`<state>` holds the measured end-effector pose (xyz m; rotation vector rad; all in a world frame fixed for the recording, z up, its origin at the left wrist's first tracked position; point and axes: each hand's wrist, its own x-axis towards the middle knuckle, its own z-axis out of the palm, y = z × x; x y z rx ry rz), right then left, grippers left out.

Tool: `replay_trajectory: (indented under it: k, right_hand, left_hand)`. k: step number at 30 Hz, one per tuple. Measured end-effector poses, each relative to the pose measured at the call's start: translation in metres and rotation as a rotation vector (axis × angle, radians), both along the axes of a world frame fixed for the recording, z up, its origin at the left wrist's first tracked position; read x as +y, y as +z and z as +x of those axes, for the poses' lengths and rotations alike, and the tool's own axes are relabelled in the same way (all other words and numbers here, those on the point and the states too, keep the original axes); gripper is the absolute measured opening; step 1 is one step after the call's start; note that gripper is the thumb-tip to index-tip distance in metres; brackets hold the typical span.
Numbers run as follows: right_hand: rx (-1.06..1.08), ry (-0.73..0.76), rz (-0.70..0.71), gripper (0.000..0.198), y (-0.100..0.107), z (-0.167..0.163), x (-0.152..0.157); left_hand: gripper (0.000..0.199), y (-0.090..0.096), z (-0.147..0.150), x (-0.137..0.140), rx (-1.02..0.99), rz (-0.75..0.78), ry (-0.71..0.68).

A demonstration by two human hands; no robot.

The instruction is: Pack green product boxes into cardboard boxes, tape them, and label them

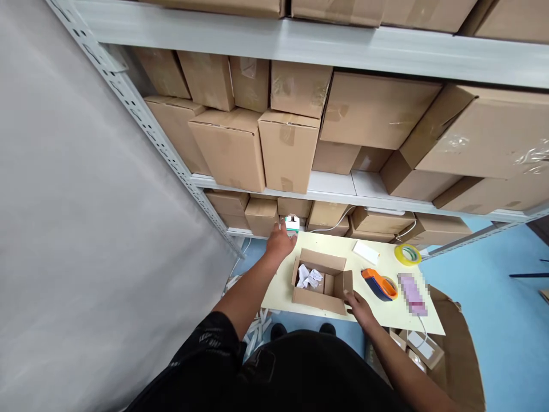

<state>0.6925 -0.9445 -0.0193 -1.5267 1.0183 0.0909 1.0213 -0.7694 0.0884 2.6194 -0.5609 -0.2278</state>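
Note:
A small open cardboard box (319,297) rests on the pale table, with crumpled white paper (309,277) inside its left part. My right hand (359,308) grips the box's right end, its fingers at the raised flap. Beyond the box, my left hand (281,242) is stretched toward a small white and green carton (292,224) at the table's far left corner. Its fingers are apart and right beside the carton; whether they touch it I cannot tell.
On the pale table (278,294) lie an orange and blue tape dispenser (380,284), a yellow tape roll (407,254), a white box (366,252) and a blurred pink item (413,294) with a cable. Shelves (330,184) of cardboard boxes stand behind; a large carton (457,349) is at right.

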Motion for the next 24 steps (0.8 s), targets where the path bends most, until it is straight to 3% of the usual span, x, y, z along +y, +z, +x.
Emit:
replay_trajectory:
  k: [6, 10, 14, 18, 24]
  right_hand:
    - [-0.066, 0.045, -0.063, 0.078, 0.018, -0.033, -0.005]
    - [-0.082, 0.052, -0.114, 0.069, 0.035, -0.051, -0.017]
    - [-0.1, 0.054, -0.105, 0.062, 0.044, -0.06, -0.032]
    - [-0.158, 0.062, -0.126, 0.057, 0.057, -0.054, -0.04]
    - [-0.248, 0.081, -0.152, 0.053, 0.093, -0.013, -0.03]
  left_hand:
    - [0.098, 0.003, 0.036, -0.065, 0.072, 0.323, 0.01]
    - [0.085, -0.013, 0.049, -0.081, 0.088, 0.348, 0.059]
    - [0.085, -0.033, 0.048, -0.077, 0.035, 0.324, 0.065]
    - [0.073, -0.033, 0.047, -0.062, -0.006, 0.195, 0.094]
    - [0.063, 0.023, 0.04, -0.006, -0.064, -0.275, 0.174]
